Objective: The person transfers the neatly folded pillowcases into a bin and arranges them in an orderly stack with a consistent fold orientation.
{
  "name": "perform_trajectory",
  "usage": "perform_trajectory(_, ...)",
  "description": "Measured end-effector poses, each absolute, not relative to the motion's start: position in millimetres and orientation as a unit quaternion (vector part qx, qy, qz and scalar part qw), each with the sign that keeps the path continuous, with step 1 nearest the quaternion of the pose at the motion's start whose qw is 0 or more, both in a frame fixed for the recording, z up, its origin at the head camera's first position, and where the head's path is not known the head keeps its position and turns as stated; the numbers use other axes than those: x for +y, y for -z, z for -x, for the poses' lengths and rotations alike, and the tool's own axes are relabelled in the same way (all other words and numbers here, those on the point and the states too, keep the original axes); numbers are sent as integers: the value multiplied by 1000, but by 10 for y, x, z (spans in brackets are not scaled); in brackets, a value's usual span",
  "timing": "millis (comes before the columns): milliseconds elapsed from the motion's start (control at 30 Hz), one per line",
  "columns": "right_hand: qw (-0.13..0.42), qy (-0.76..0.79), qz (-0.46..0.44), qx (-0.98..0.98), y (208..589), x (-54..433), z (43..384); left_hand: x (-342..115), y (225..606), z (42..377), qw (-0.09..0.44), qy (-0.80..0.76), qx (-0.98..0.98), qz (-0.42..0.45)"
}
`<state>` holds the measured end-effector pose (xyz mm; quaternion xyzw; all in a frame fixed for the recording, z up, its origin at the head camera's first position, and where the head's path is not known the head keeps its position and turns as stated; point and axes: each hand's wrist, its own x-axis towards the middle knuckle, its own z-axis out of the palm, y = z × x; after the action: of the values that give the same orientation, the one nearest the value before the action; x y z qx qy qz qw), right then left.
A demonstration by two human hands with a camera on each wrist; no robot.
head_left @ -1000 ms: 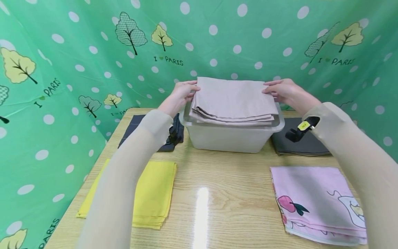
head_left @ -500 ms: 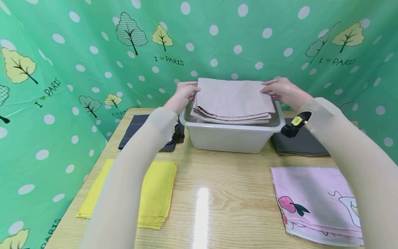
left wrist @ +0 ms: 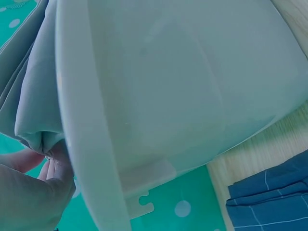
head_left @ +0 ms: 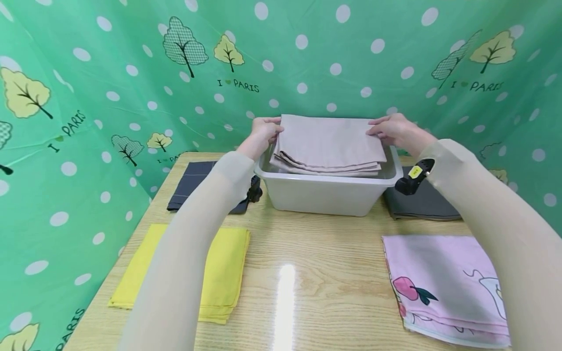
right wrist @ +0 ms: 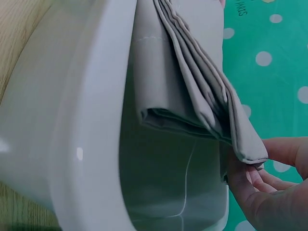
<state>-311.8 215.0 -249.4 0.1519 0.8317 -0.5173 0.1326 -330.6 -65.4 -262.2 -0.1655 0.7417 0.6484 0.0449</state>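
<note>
A folded light grey-beige cloth (head_left: pixel 331 141) lies tilted in the mouth of a white plastic bin (head_left: pixel 322 195), its near edge inside the rim and its far edge raised. My left hand (head_left: pixel 262 132) pinches the far left corner. At the far right corner, my right hand (head_left: pixel 395 130) holds the cloth between thumb and fingers. The right wrist view shows the layered folds of the cloth (right wrist: pixel 192 72) hanging inside the bin wall (right wrist: pixel 96 120), with the right hand (right wrist: pixel 274 187) gripping one corner. In the left wrist view the left hand (left wrist: pixel 38 187) pinches the fold beside the rim.
A dark navy checked cloth (head_left: pixel 193 180) lies left of the bin, and a dark grey cloth (head_left: pixel 421 204) lies right of it. Nearer on the wooden table (head_left: pixel 307 253) are a folded yellow cloth (head_left: pixel 224 273) and a pink printed cloth (head_left: pixel 439 273). A green dotted curtain (head_left: pixel 307 58) hangs behind.
Both hands have lowered the cloth's far edge slightly. The right hand has shifted a little to the left with its corner, baring more of the bin's right interior.
</note>
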Motion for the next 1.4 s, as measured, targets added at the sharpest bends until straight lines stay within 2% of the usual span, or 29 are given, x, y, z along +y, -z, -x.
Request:
perform_trajectory(500, 125, 499, -144, 845, 2582, 2190, 3105, -628, 2732, 3344, 37, -612, 775, 154)
perform_trajectory(633, 129, 500, -124, 848, 2577, 2211, 3094, -629, 2750, 3333, 9, -568, 813, 129)
perform_trajectory(800, 104, 449, -68, 885, 2505, 2202, 3010, -634, 2686, 3250, -22, -484, 869, 98)
perform_trajectory(1100, 46, 358, 59, 931, 2463, 2186, 2757, -598, 2621, 3030, -11, -500, 866, 14)
perform_trajectory(1400, 12, 350, 124, 928, 2453, 2236, 2489, -538, 2578, 2757, -18, -511, 857, -66)
